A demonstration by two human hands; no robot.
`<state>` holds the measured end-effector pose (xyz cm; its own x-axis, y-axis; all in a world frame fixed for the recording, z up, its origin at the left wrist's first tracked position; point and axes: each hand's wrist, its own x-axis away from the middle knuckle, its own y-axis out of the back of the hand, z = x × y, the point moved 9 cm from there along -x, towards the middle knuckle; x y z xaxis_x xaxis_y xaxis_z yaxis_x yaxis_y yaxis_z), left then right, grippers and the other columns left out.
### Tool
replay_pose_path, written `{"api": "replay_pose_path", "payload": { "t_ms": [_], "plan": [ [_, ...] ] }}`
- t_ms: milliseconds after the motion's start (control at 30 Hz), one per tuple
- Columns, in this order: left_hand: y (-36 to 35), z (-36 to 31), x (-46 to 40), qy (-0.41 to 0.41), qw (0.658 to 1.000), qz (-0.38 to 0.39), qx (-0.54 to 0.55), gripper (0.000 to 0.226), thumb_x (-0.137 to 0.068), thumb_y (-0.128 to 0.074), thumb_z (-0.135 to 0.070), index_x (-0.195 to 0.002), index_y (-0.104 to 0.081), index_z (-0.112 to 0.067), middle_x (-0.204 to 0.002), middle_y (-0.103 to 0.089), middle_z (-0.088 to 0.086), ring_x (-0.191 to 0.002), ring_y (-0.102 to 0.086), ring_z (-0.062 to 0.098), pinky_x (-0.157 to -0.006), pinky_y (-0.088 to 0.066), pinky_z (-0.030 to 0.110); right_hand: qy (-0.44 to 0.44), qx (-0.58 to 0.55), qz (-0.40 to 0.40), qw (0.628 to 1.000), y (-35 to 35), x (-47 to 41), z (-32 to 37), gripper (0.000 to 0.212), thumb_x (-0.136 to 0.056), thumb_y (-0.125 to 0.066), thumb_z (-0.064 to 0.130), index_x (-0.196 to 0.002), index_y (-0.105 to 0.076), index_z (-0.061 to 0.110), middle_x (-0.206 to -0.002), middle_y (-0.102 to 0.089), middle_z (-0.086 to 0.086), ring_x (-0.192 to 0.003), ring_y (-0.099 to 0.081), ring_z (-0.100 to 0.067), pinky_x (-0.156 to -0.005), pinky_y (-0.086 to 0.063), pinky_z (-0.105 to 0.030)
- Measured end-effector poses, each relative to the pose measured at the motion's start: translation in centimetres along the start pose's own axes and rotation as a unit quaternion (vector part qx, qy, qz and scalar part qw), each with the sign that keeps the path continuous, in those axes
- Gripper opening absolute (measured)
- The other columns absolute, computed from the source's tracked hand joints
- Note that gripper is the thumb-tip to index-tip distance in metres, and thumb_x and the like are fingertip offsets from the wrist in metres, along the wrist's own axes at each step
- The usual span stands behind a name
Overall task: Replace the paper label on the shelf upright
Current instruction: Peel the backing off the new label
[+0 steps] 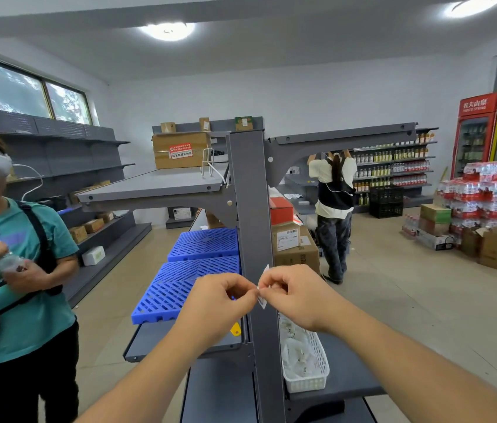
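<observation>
Two hands [221, 300] [294, 296] pinch one paper label [263, 288].

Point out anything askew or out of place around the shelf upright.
The paper label is off the shelf upright, pinched between the left hand and right hand and bent. Nothing else near it looks spilled or damaged.
</observation>
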<state>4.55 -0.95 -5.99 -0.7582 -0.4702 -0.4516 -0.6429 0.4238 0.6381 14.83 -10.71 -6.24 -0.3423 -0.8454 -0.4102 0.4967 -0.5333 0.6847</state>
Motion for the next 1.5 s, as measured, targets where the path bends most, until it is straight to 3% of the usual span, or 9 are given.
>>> {"api": "replay_pose_path", "payload": {
  "t_ms": [133,300,567,767,967,1133,1233,1500],
  "plan": [
    [-0.2,0.0,0.0,0.008,1.000,0.000,-0.020,0.011,-0.084,-0.074,-0.024,-0.076,-0.080,-0.029,-0.071,-0.076,-0.014,-0.066,-0.066,0.000,-0.061,-0.054,0.017,0.016,0.033,-0.001,0.999,-0.1,0.1,0.0,0.020,-0.094,-0.064,0.022,-0.076,-0.066,0.029,-0.050,-0.044,0.009,-0.051,-0.042,-0.008,-0.058,-0.041,-0.024],
    [-0.5,0.2,0.1,0.015,1.000,-0.010,-0.024,0.012,-0.084,-0.072,-0.026,-0.074,-0.079,-0.028,-0.069,-0.075,-0.010,-0.068,-0.067,0.009,-0.065,-0.060,0.031,0.017,0.024,-0.008,1.000,-0.1,0.2,-0.2,0.019,-0.094,-0.065,0.023,-0.076,-0.065,0.030,-0.050,-0.047,0.012,-0.052,-0.043,-0.006,-0.057,-0.040,-0.017],
    [-0.6,0.3,-0.1,0.024,1.000,0.013,-0.001,0.009,-0.086,-0.075,-0.025,-0.082,-0.082,-0.028,-0.073,-0.078,-0.013,-0.069,-0.070,0.002,-0.069,-0.062,0.028,0.003,0.027,0.000,1.000,0.2,0.0,-0.4,0.019,-0.097,-0.063,0.026,-0.080,-0.066,0.034,-0.051,-0.045,0.011,-0.051,-0.043,-0.005,-0.065,-0.049,-0.027],
    [-0.8,0.2,-0.1,0.032,0.999,0.001,-0.021,0.011,-0.082,-0.070,-0.032,-0.078,-0.080,-0.028,-0.071,-0.077,-0.010,-0.069,-0.070,0.010,-0.068,-0.062,0.037,0.004,0.004,-0.024,1.000,0.1,0.4,-0.4,0.023,-0.096,-0.062,0.021,-0.076,-0.067,0.031,-0.049,-0.044,0.009,-0.049,-0.041,-0.007,-0.059,-0.042,-0.017],
    [-0.8,0.4,-0.1,0.038,0.999,-0.001,-0.009,0.012,-0.083,-0.072,-0.029,-0.074,-0.079,-0.028,-0.069,-0.075,-0.007,-0.065,-0.067,0.011,-0.064,-0.059,0.034,-0.015,-0.023,-0.012,1.000,-0.2,0.5,-1.0,0.020,-0.099,-0.062,0.023,-0.082,-0.071,0.030,-0.046,-0.047,0.016,-0.049,-0.040,-0.004,-0.056,-0.041,-0.022],
    [-0.8,0.5,-0.1,0.038,0.999,-0.002,0.025,0.014,-0.087,-0.073,-0.029,-0.075,-0.081,-0.028,-0.066,-0.074,-0.009,-0.056,-0.057,-0.001,-0.056,-0.050,0.020,-0.027,-0.064,-0.019,0.997,0.1,0.4,-1.2,0.023,-0.098,-0.063,0.018,-0.079,-0.072,0.029,-0.049,-0.044,0.012,-0.053,-0.038,-0.008,-0.057,-0.040,-0.028],
    [-0.8,0.4,-0.1,0.042,0.999,-0.001,0.027,0.014,-0.088,-0.073,-0.029,-0.077,-0.081,-0.029,-0.066,-0.074,-0.012,-0.057,-0.058,-0.002,-0.053,-0.048,0.014,-0.030,-0.070,-0.020,0.997,0.1,0.5,-1.2,0.025,-0.097,-0.063,0.018,-0.077,-0.071,0.030,-0.050,-0.044,0.011,-0.053,-0.038,-0.008,-0.056,-0.040,-0.025],
    [-0.9,0.2,0.0,0.042,0.998,0.000,0.035,0.013,-0.090,-0.074,-0.027,-0.080,-0.082,-0.029,-0.071,-0.077,-0.010,-0.062,-0.064,0.007,-0.061,-0.055,0.028,-0.044,-0.105,-0.033,0.993,0.3,0.7,-1.5,0.025,-0.092,-0.064,0.012,-0.071,-0.074,0.020,-0.046,-0.040,0.011,-0.046,-0.033,-0.005,-0.051,-0.037,-0.015]
  ]
}}
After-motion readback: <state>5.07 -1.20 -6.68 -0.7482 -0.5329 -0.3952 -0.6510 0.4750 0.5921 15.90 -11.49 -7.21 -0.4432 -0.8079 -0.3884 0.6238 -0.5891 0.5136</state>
